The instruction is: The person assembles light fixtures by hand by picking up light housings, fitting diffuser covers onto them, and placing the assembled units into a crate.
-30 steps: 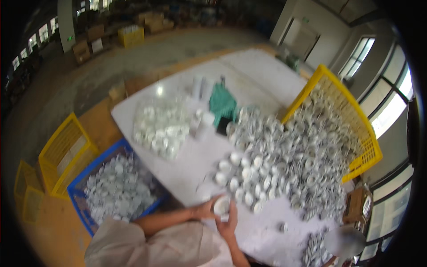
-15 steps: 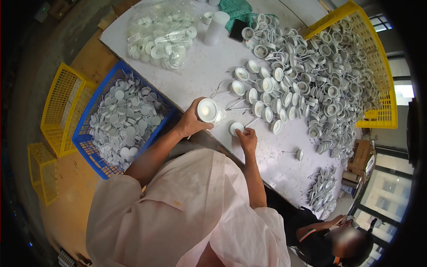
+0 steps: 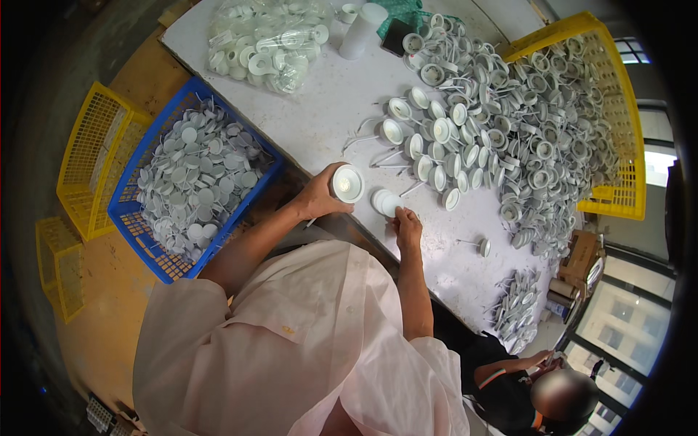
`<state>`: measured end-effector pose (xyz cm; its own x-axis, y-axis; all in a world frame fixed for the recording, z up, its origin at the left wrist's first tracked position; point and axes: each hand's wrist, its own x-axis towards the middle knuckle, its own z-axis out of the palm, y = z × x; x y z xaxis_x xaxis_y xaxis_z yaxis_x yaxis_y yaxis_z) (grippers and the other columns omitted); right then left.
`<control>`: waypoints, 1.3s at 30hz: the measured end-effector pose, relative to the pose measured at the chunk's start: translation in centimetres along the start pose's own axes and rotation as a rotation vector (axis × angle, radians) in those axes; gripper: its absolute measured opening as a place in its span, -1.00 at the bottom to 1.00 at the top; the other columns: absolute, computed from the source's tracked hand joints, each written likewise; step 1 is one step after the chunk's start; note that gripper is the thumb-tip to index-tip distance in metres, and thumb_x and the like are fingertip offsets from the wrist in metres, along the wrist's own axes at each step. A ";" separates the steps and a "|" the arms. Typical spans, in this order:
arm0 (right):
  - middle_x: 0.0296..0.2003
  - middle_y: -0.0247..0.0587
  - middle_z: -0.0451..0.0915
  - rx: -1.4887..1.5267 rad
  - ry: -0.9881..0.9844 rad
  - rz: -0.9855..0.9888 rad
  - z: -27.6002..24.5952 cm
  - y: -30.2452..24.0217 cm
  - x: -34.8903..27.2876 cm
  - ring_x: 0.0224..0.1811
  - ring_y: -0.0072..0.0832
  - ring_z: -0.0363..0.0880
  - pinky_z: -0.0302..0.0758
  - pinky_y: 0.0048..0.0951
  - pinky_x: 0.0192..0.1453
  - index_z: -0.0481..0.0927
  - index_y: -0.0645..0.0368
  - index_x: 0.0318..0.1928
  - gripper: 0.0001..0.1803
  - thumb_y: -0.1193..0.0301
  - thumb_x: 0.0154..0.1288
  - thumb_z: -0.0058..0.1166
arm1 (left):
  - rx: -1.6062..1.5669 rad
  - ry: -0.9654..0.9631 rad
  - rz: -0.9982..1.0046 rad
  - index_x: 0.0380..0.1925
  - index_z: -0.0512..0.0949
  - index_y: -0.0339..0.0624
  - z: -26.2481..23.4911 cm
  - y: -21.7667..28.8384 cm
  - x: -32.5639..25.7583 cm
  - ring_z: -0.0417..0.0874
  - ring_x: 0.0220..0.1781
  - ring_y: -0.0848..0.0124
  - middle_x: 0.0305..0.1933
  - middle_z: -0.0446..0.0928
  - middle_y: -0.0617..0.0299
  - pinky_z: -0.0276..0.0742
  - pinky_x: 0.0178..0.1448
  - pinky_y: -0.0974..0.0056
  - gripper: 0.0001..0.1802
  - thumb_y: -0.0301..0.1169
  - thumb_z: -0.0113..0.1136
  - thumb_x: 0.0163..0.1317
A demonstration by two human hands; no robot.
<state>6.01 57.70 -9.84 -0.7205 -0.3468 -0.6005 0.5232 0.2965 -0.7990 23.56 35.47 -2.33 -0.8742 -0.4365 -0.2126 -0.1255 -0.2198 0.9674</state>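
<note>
My left hand [image 3: 323, 195] is wrapped round a white round downlight [image 3: 347, 184], held up at the table edge with its ring face and pale yellow centre showing. To the right, my right hand [image 3: 408, 225] pinches the rim of a thin white disc [image 3: 391, 205]. This disc overlaps another pale round piece [image 3: 378, 198] just beside it; whether the two touch, I cannot tell. Beyond my hands, several white downlights [image 3: 422, 168] with short cables lie face up on the white table [image 3: 320, 138]. A single downlight [image 3: 484, 248] rests apart, to the right of my right hand.
At left, a blue basket [image 3: 123, 211] holds many wired white discs; yellow baskets [image 3: 91, 156] stand beyond it. A clear bag [image 3: 265, 47] of white parts and a white cylinder [image 3: 362, 33] are at the back. Downlight housings spill from a yellow crate [image 3: 631, 131]. A co-worker [image 3: 516, 385] sits lower right.
My right hand has shifted slightly, and the white disc now shows overlapping a second round piece. My left hand still holds the downlight. The whole view has shifted a little.
</note>
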 end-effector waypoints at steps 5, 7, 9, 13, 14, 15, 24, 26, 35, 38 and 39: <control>-0.41 -0.34 0.54 0.132 0.057 0.046 -1.9 -0.1 -0.4 -0.46 -0.63 0.50 0.41 -0.65 -0.45 0.49 0.18 -0.27 -0.89 0.42 0.26 0.06 | 0.083 0.019 0.053 0.17 0.23 -0.25 0.3 -0.3 0.2 0.45 0.05 0.42 0.02 0.45 0.17 0.40 0.13 0.30 -0.11 -0.49 0.45 -0.26; -0.38 -0.35 0.54 0.255 0.034 0.016 -1.1 -1.4 -1.9 -0.43 -0.64 0.50 0.42 -0.66 -0.41 0.49 0.18 -0.20 -0.87 0.45 0.25 0.04 | 0.093 0.034 0.080 0.17 0.23 -0.23 0.2 -0.2 0.0 0.46 0.04 0.42 0.00 0.45 0.18 0.41 0.11 0.30 -0.12 -0.49 0.44 -0.23; -0.35 -0.34 0.56 0.268 0.026 -0.019 0.1 -3.0 -3.5 -0.41 -0.63 0.51 0.42 -0.65 -0.39 0.48 0.19 -0.14 -0.82 0.48 0.24 0.03 | 0.065 0.001 0.070 0.17 0.22 -0.22 0.6 0.0 0.1 0.46 0.03 0.42 -0.02 0.45 0.18 0.42 0.09 0.31 -0.13 -0.49 0.44 -0.22; -0.24 -0.29 0.60 0.127 0.007 -0.313 3.6 -6.7 -6.9 -0.30 -0.58 0.57 0.48 -0.59 -0.28 0.49 0.23 -0.02 -0.71 0.57 0.22 0.00 | -0.072 -0.120 -0.065 0.19 0.19 -0.23 1.2 1.8 0.5 0.43 0.11 0.44 0.05 0.42 0.20 0.40 0.17 0.30 -0.13 -0.57 0.44 -0.17; -0.24 -0.29 0.60 0.132 0.007 -0.313 4.4 -7.1 -7.5 -0.30 -0.58 0.57 0.48 -0.59 -0.28 0.49 0.23 -0.02 -0.71 0.57 0.22 0.00 | -0.067 -0.121 -0.065 0.19 0.19 -0.23 1.4 2.0 0.6 0.43 0.11 0.44 0.05 0.42 0.20 0.40 0.17 0.30 -0.13 -0.57 0.44 -0.17; -0.21 -0.25 0.61 -0.115 0.091 -0.518 4.9 -7.4 -8.3 -0.24 -0.51 0.58 0.49 -0.55 -0.23 0.52 0.24 -0.05 -0.71 0.60 0.19 0.01 | -0.142 -0.174 -0.108 0.20 0.17 -0.24 1.6 2.4 0.7 0.42 0.12 0.43 0.06 0.41 0.19 0.44 0.15 0.30 -0.11 -0.56 0.45 -0.16; -0.12 -0.17 0.60 -0.923 0.008 -1.469 8.4 -10.5 -11.3 -0.05 -0.29 0.57 0.45 -0.35 -0.01 0.60 0.21 -0.18 -0.66 0.63 -0.08 0.11 | -0.202 -0.290 0.151 0.23 0.13 -0.23 2.4 2.8 0.8 0.46 0.00 0.45 0.01 0.39 0.17 0.55 -0.09 0.38 -0.20 -0.30 0.36 0.05; -0.07 -0.18 0.58 -0.948 -0.040 -1.456 8.6 -10.5 -11.3 0.04 -0.25 0.51 0.40 -0.30 0.03 0.60 0.21 -0.20 -0.68 0.60 -0.09 0.12 | -0.265 -0.295 -0.011 0.23 0.14 -0.19 2.4 4.1 0.4 0.46 -0.21 0.55 -0.09 0.42 0.21 0.47 -0.32 0.50 -0.28 -0.22 0.26 0.15; 0.01 -0.23 0.53 -0.969 -0.085 -1.458 8.6 -10.7 -11.3 0.14 -0.19 0.39 0.31 -0.21 0.13 0.60 0.18 -0.16 -0.61 0.56 -0.14 0.12 | -0.170 -0.222 -0.053 0.24 0.18 -0.10 2.5 5.1 0.0 0.44 -0.23 0.59 -0.09 0.43 0.24 0.44 -0.37 0.53 -0.47 -0.30 0.00 0.28; 0.12 -0.22 0.46 -0.932 -0.125 -1.429 8.2 -10.0 -10.9 0.24 -0.08 0.27 0.24 -0.11 0.20 0.55 0.17 0.01 -0.37 0.61 -0.26 -0.02 | -0.205 -0.188 -0.073 0.24 0.18 -0.09 2.9 5.6 -0.1 0.46 -0.14 0.54 -0.03 0.42 0.20 0.52 -0.27 0.49 -0.50 -0.33 -0.07 0.30; 0.12 -0.22 0.46 -0.932 -0.124 -1.431 8.3 -9.9 -11.0 0.24 -0.08 0.27 0.24 -0.11 0.20 0.55 0.17 0.01 -0.37 0.61 -0.26 -0.02 | -0.204 -0.188 -0.072 0.24 0.18 -0.09 2.9 5.2 0.0 0.46 -0.14 0.54 -0.03 0.42 0.20 0.52 -0.27 0.49 -0.50 -0.33 -0.07 0.30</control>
<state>12.47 51.21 4.41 -0.2828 -0.8259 0.4877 -0.9128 0.0755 -0.4014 21.58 36.83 3.14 -0.9407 -0.2478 -0.2318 -0.1100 -0.4237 0.8991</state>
